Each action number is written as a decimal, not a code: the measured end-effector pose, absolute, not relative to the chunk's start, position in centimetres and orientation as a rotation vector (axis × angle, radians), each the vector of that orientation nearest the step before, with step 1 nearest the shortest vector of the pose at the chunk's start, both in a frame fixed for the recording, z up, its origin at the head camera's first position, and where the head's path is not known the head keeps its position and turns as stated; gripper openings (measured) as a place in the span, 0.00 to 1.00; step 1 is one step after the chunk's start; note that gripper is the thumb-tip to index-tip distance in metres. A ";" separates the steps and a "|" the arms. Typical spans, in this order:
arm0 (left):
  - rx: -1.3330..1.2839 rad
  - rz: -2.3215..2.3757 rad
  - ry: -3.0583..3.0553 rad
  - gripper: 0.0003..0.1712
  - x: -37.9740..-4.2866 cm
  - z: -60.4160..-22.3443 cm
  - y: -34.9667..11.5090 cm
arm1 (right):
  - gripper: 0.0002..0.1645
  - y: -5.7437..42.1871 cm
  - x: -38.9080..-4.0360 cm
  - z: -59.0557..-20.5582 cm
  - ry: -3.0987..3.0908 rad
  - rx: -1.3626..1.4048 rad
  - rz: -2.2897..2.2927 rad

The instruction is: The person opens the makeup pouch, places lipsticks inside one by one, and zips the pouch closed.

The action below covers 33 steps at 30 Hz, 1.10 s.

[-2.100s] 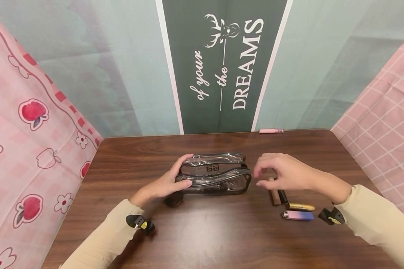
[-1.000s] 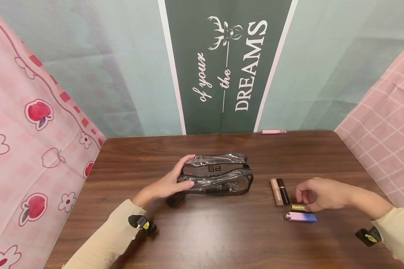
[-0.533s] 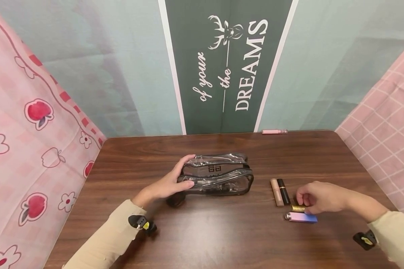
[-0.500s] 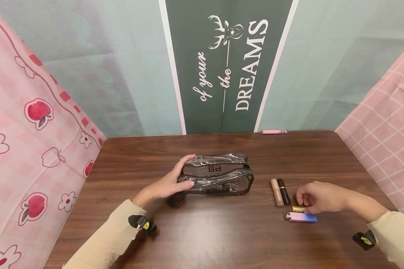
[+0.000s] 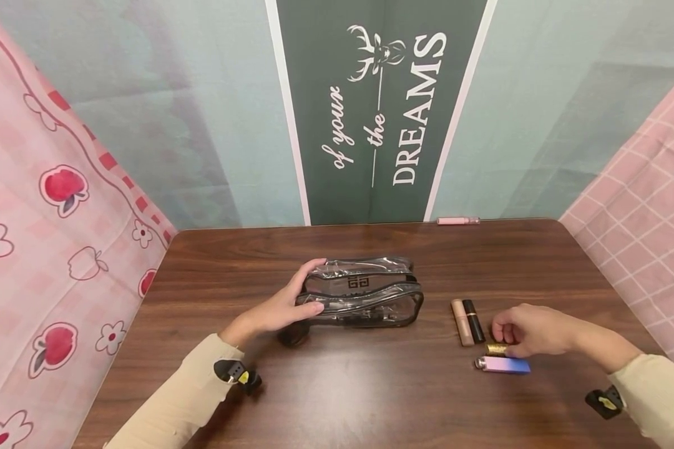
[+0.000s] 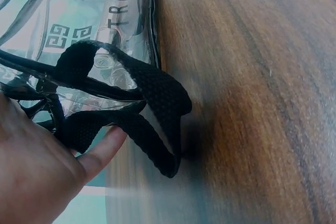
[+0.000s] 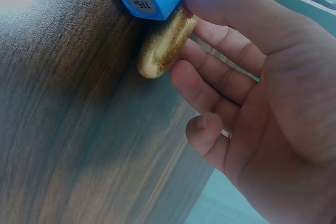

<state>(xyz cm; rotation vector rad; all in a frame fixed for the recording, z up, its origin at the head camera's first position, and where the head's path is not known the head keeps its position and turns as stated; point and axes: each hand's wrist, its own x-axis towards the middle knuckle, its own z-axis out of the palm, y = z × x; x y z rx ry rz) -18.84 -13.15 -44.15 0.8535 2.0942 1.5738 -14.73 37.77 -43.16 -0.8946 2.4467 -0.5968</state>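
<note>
My left hand (image 5: 281, 305) grips the left end of a clear cosmetic bag (image 5: 365, 312) with black trim, thumb at the near side and fingers at the far side. A black strap loop (image 6: 163, 93) hangs off that end in the left wrist view. Slim items show through the plastic. At the right, my right hand (image 5: 539, 330) pinches a gold cosmetic tube (image 7: 170, 43) between thumb and fingers, low over the table. The tube lies against a pink-to-blue lipstick (image 5: 502, 364). Left of the hand lie a beige tube (image 5: 462, 322) and a black tube (image 5: 473, 321), side by side.
A pink lip gloss tube (image 5: 457, 221) lies at the back edge of the brown wooden table (image 5: 337, 399). Behind the table hangs a printed cloth (image 5: 371, 112), with pink cloths at both sides.
My right hand has moved from beside the bag, over the beige and black tubes, rightward and nearer to the gold tube, and now pinches it. My left hand has stayed on the bag.
</note>
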 end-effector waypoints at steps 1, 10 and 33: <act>0.853 1.571 2.096 0.48 -18.8 -44.1 -13.2 | 0.17 37.7 -14.7 -43.2 2.449 -0.893 -0.595; 0.851 1.579 2.073 0.49 -18.9 -44.3 -13.3 | 0.17 37.6 -14.6 -43.3 2.455 -0.903 -0.597; 0.871 1.597 2.064 0.49 -18.9 -44.6 -13.3 | 0.15 37.3 -14.6 -43.0 2.489 -0.905 -0.591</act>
